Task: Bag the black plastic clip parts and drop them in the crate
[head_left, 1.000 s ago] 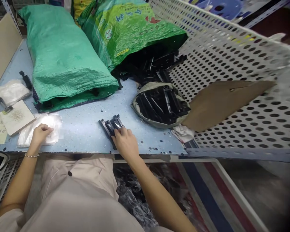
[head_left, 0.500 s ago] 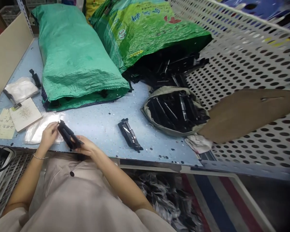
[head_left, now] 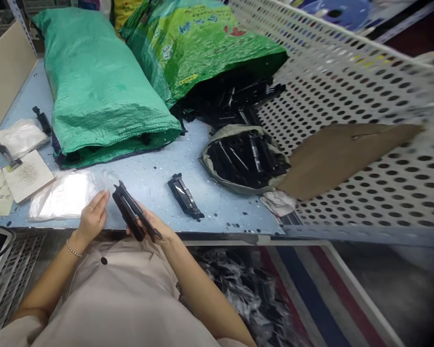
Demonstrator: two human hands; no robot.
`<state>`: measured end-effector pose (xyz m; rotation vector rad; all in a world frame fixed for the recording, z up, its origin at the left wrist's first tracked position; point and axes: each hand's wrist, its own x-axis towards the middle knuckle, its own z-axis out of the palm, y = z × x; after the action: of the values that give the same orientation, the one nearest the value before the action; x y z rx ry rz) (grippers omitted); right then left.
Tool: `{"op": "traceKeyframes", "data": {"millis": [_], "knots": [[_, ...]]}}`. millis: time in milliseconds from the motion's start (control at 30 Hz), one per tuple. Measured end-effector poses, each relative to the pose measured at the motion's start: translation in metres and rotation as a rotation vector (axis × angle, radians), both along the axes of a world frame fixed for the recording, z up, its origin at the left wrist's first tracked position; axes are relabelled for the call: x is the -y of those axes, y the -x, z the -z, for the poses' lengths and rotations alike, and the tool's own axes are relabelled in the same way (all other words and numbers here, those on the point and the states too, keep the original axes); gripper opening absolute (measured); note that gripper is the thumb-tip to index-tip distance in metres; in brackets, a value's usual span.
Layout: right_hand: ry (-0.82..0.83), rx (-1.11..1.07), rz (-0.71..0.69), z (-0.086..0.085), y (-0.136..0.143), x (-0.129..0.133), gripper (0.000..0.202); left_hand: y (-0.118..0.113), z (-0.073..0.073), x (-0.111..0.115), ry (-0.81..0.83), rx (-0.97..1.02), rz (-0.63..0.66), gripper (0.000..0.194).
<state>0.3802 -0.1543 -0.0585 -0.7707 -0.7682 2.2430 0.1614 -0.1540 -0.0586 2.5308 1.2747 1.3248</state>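
My right hand (head_left: 152,224) is wrapped round the lower part of a long black plastic part (head_left: 132,212), which tilts over the table's front edge. Just left of that part, my left hand (head_left: 94,217) has its fingers pressed together on a thin clear plastic bag (head_left: 111,212), whose outline is faint. Flat clear bags (head_left: 63,195) lie in a stack behind and left of my left hand. Another black part (head_left: 184,195) rests on the blue table to the right of my right hand.
A teal sack (head_left: 101,86) and a green printed sack (head_left: 210,43) lie at the back, black parts spilling from the latter. A grey cloth bag (head_left: 217,178) of black parts stands right, before a perforated white panel (head_left: 347,86). A white block (head_left: 27,178) lies left.
My left hand has come off the black part's upper end, and a clear bag shows beside it. Both hands and the part are further right in view; the table scene has shifted left.
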Motion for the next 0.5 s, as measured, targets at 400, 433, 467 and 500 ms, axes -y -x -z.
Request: {"op": "traceKeyframes", "data": {"millis": [400, 433, 467, 500], "knots": [[0.075, 0.411, 0.505, -0.009, -0.112, 0.071, 0.046, -0.073, 0.017, 0.026, 0.179, -0.040, 0.689, 0.069], [0.059, 0.477, 0.541, -0.010, -0.117, 0.078, 0.044, -0.076, 0.017, 0.024, 0.198, -0.019, 0.663, 0.069], [0.033, 0.545, 0.574, -0.010, -0.121, 0.084, 0.043, -0.080, 0.018, 0.023, 0.206, -0.002, 0.632, 0.068], [0.001, 0.607, 0.601, -0.010, -0.121, 0.088, 0.043, -0.084, 0.018, 0.023, 0.203, 0.005, 0.616, 0.068]]}}
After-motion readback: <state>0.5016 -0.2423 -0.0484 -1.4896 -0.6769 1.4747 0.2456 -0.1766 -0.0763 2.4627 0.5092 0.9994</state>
